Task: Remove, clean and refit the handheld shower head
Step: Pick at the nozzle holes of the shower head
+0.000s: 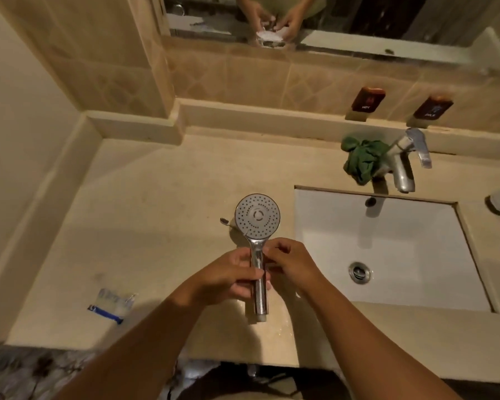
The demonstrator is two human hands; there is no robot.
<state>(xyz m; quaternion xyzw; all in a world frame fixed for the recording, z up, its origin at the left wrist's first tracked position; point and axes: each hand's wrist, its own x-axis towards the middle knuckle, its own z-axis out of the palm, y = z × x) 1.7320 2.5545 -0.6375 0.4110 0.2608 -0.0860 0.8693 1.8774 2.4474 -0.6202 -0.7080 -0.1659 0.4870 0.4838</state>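
Shower head (257, 217) sits at the centre of the frame, above the beige counter (156, 212), with its nozzle face up and its chrome handle pointing toward the lower edge. The left hand (231, 274) curls round the handle, and the right hand (292, 262) pinches it just below the neck. A small brush (225, 221) lies left of the face. At upper right, one dark wall label (368, 100) reads "HOT"; its neighbour (433, 106) is too blurred to read. Below them are a green cloth (362, 160), a tap (404, 166) and a white basin (387, 249).
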